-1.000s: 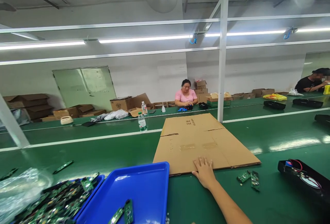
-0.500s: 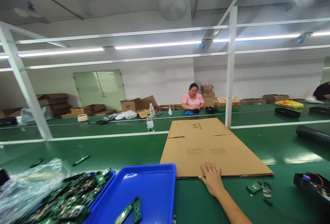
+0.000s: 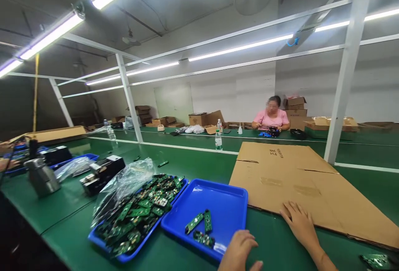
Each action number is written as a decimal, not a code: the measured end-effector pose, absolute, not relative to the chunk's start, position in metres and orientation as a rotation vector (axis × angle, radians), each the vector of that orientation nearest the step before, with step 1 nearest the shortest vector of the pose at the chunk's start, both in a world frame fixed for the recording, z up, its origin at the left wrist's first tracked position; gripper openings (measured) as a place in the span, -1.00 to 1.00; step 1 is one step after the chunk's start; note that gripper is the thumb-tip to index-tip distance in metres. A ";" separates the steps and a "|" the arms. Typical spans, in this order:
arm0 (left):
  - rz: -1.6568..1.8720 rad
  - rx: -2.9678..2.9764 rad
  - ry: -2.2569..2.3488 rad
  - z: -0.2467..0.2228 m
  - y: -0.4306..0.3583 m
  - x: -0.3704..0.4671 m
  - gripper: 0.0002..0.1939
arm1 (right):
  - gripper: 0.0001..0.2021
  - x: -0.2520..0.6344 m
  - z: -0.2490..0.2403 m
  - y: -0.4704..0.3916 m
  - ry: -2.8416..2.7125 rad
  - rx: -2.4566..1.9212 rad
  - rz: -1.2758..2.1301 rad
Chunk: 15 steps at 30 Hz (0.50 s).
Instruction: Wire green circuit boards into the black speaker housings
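Head view: my view has swung left since a second ago — my left hand (image 3: 238,251) has come in, open, at the blue tray (image 3: 218,198) holding circuit boards (image 3: 199,223); my right hand (image 3: 299,223) stays flat, grasping nothing, on the cardboard sheet (image 3: 311,188).

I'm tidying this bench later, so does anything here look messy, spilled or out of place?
Yes. The left blue tray is heaped so full that circuit boards pile above its rim, with a crumpled plastic bag draped over them. One stray board lies loose on the green table beyond it. The right hand rests on the flattened cardboard.
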State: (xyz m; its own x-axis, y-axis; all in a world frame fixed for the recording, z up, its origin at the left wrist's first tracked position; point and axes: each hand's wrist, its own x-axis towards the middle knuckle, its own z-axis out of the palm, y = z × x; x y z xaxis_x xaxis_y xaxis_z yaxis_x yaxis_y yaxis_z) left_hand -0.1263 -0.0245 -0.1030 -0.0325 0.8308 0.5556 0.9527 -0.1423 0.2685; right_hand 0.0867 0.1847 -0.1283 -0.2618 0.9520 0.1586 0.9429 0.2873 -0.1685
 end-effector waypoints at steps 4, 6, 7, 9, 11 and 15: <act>-0.866 -1.801 -2.158 -0.086 -0.051 -0.198 -0.71 | -0.31 0.092 -0.140 0.191 -2.327 -1.699 0.096; -0.797 -1.665 -2.268 -0.086 -0.065 -0.226 -0.61 | -0.30 0.094 -0.146 0.195 -2.320 -1.669 0.110; -0.758 -1.615 -2.309 -0.088 -0.070 -0.236 -0.56 | -0.30 0.095 -0.149 0.197 -2.313 -1.657 0.115; -0.688 -1.562 -2.361 -0.094 -0.078 -0.246 -0.48 | -0.29 0.098 -0.155 0.200 -2.301 -1.637 0.123; -0.640 -1.570 -2.370 -0.100 -0.081 -0.248 -0.47 | -0.27 0.099 -0.159 0.203 -2.295 -1.624 0.132; -0.609 -1.624 -2.332 -0.104 -0.085 -0.241 -0.57 | -0.22 0.100 -0.160 0.205 -2.293 -1.624 0.153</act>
State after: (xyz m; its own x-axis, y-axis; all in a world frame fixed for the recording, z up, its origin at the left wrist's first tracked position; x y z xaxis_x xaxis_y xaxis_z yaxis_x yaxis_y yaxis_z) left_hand -0.2412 -0.0850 -0.1036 -0.3567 0.8354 0.4181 0.9332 0.2977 0.2014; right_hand 0.0998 0.2050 -0.1601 -0.2985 0.9330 0.2010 0.8980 0.3459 -0.2720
